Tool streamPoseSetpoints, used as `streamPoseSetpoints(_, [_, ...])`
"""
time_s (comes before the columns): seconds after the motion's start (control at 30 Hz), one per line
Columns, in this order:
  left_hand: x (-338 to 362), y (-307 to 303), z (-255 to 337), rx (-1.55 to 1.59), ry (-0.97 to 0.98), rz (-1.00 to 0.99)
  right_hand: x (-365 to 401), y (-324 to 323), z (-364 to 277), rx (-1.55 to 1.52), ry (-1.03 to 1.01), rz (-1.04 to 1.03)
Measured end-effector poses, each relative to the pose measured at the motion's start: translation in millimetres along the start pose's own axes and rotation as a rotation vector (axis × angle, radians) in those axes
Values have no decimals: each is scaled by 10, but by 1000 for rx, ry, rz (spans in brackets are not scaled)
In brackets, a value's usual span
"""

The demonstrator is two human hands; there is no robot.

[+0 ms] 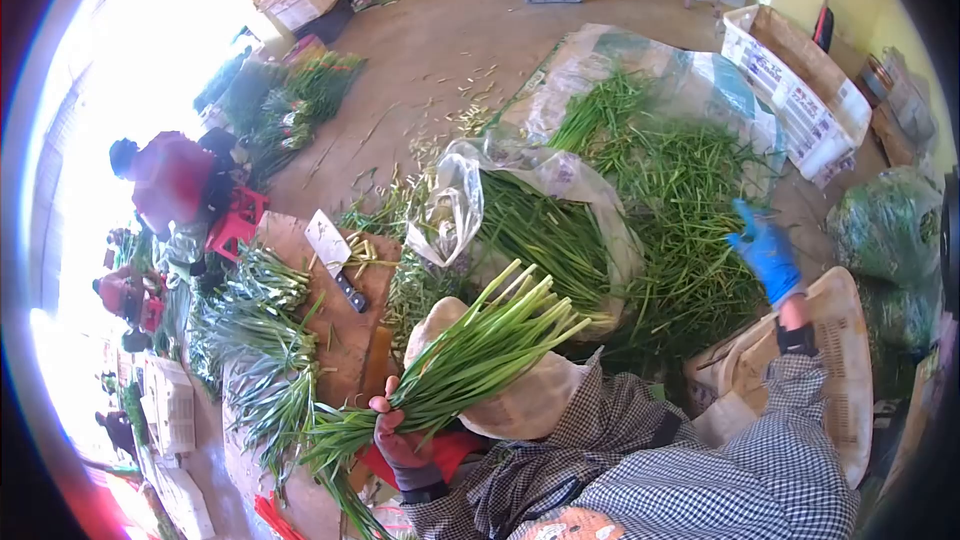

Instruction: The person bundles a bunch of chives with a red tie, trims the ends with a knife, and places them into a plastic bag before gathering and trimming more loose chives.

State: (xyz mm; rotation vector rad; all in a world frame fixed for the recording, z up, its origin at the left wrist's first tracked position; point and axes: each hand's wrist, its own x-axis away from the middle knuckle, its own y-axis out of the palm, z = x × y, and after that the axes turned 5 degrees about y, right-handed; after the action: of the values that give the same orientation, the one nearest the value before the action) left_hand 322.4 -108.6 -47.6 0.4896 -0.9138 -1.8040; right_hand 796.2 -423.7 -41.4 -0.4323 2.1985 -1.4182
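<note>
My left hand point(402, 443), low in the view, is closed round the leafy end of a bunch of long green stalks point(480, 355). The cut, paler ends of the bunch point up and to the right, across my lap. My right hand point(765, 252), in a blue glove, is held out to the right with its fingers apart and nothing in them. It is over the edge of a wide heap of loose green stalks point(690, 210). Between the hands, more stalks lie in an open clear plastic bag point(455, 205).
A cleaver point(335, 258) lies on a wooden board point(340, 325), beside several laid bunches of greens point(265, 340). White plastic crates point(795, 90) stand at back right and by my right side point(850, 370). A person point(175, 185) sits on a red stool point(238, 223) at left.
</note>
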Motion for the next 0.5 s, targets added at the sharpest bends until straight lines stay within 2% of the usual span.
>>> streamPoseSetpoints(0.07, [-59,-76,-43,14,-1,-31,78,248,-391,-419,38,-246])
streamPoseSetpoints(0.13, [-129,-117,-70,19,-8,-36,138,601,-961,-651,-129,-365])
streamPoseSetpoints(0.17, [-149,-115,-66,29,-9,-31,186,744,-1280,-796,-96,-499])
streamPoseSetpoints(0.23, [-177,-41,-44,39,-21,-79,294,1077,-1893,-1160,-307,-505])
streamPoseSetpoints(0.3, [-157,23,28,42,-42,-116,363,1090,-2125,-1112,-431,-727])
streamPoseSetpoints(0.33, [-124,59,85,75,-32,-80,360,994,-2169,-1195,-340,-707])
streamPoseSetpoints(0.37, [-100,67,124,111,-16,-45,341,1076,-2071,-1147,-304,-644])
streamPoseSetpoints(0.4, [-130,-185,159,95,7,-127,328,1154,-1853,-1098,-266,-579])
streamPoseSetpoints(0.47, [-112,-390,218,57,35,-104,235,1017,-1312,-1060,98,-566])
streamPoseSetpoints(0.5, [-83,-466,240,21,58,-81,204,970,-995,-968,76,-474])
